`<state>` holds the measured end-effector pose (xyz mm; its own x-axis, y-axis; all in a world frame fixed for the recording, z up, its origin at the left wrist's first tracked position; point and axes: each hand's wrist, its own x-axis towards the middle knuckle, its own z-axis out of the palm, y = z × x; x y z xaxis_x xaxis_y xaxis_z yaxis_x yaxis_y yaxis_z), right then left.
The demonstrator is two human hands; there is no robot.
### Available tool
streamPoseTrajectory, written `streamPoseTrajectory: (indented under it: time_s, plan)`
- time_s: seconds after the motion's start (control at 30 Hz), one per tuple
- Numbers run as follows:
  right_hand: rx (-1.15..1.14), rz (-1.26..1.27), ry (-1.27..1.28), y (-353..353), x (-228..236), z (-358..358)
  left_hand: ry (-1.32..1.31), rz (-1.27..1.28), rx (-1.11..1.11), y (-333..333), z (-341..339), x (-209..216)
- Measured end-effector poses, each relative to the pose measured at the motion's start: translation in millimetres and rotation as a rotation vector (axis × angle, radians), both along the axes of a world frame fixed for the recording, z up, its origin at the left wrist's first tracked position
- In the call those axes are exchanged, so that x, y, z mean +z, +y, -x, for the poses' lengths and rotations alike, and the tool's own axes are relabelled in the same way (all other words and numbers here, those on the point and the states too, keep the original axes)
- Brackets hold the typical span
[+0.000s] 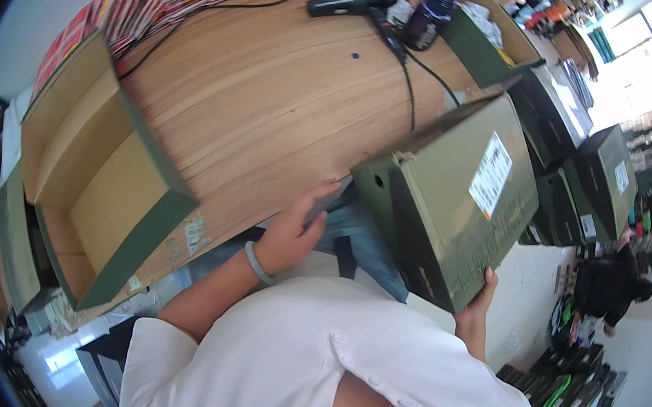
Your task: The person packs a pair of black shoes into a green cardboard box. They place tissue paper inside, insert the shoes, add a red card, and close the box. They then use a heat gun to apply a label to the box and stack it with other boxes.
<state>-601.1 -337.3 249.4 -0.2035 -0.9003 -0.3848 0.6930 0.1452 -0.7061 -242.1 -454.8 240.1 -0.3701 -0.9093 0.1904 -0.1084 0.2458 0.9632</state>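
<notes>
My right hand [479, 303] grips a dark green shoebox [463, 210] by its lower edge; most of its fingers are hidden behind the box. The box is tilted at the table's front edge, with a white label on its face and a round hole in its end. My left hand [293, 231], with a pale bangle at the wrist, is left of that box. Its fingers are stretched out and the thumb stands apart, with nothing held. An open, empty green shoebox [114, 190] with a tan inside lies on the left of the wooden table [264, 105].
A black hair dryer [349, 1] with its cord and a dark jar [429, 20] lie at the back right, beside an open box of odds and ends [485, 38]. Red packets [176, 1] are piled along the back. More shoeboxes [598, 176] stand right; a person [606, 282] is beyond.
</notes>
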Motion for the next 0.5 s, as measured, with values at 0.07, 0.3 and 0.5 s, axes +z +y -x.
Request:
streamPoseTrajectory:
  time_s: [0.07, 0.3, 0.5]
  plan:
    - [0.086, -0.013, -0.009, -40.6, 16.0, -41.5, 0.077, -0.073, 0.043, 7.4, -8.7, -6.1]
    - [0.491, -0.158, 0.152, -124.7, 15.5, -193.3, 0.319, -0.145, 0.379, -10.7, -61.9, -25.7]
    - [0.537, -0.091, 0.195, -124.1, -0.8, -243.5, 0.266, -0.205, 0.556, 4.2, -97.8, -13.4]
